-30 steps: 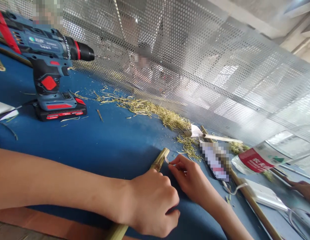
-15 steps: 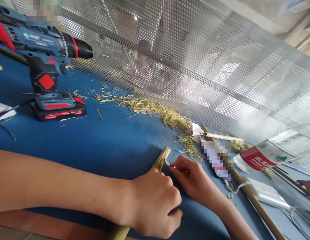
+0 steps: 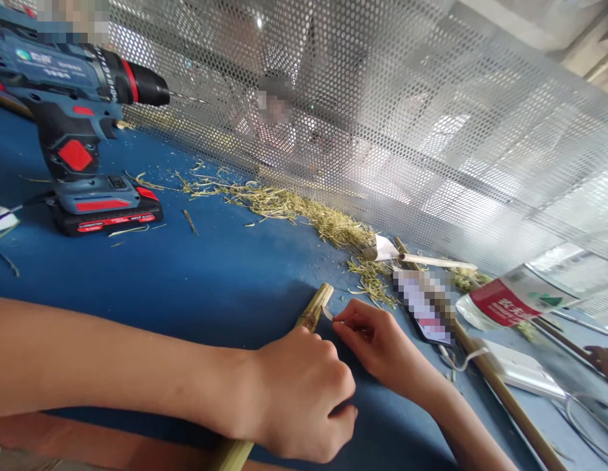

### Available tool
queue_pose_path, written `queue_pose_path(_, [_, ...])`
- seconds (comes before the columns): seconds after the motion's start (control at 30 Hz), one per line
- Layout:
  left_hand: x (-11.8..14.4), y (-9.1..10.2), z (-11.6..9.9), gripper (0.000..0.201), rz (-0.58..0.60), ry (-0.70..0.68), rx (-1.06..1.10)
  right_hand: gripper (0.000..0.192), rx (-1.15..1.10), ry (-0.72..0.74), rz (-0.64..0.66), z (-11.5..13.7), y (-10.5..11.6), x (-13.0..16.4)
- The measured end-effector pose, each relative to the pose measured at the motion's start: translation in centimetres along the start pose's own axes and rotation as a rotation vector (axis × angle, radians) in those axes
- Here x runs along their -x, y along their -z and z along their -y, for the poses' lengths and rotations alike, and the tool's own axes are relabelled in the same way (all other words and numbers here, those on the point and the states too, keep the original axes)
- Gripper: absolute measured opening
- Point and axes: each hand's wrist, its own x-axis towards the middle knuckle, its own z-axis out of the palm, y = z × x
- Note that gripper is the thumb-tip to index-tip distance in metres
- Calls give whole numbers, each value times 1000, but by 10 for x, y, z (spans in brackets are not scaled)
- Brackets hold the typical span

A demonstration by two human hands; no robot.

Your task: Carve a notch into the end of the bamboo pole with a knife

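Note:
My left hand [image 3: 304, 396] is wrapped around a bamboo stick [image 3: 317, 306], whose cut end sticks out beyond the knuckles, tilted up and to the right. The stick's lower part [image 3: 235, 453] shows below my wrist; the middle is hidden under the hand. Beside the cut end, my right hand [image 3: 370, 340] pinches a small, thin, pale curved piece [image 3: 327, 313] between thumb and fingertips. That piece lies against or very near the side of the bamboo; I cannot tell whether it is a blade or a strip.
A cordless drill [image 3: 88, 124] stands on the blue table [image 3: 225, 281] at left. Bamboo shavings [image 3: 304, 212] run along a perforated metal screen [image 3: 382, 124]. To the right are a phone [image 3: 421, 307], a long pole [image 3: 504, 392], a white power bank [image 3: 522, 369], a plastic bottle [image 3: 510, 297] and another person's hand [image 3: 603, 363].
The view has shifted slightly, so the drill sits a little further left. Both hands keep nearly the same place and grip on the bamboo stick and the pale piece.

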Motion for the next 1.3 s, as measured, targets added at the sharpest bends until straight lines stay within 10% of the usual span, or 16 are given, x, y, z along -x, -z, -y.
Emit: queue_pose_path(1.3, [-2, 11, -5, 36, 153, 91, 59, 25, 110, 21, -112, -7, -5, -7])
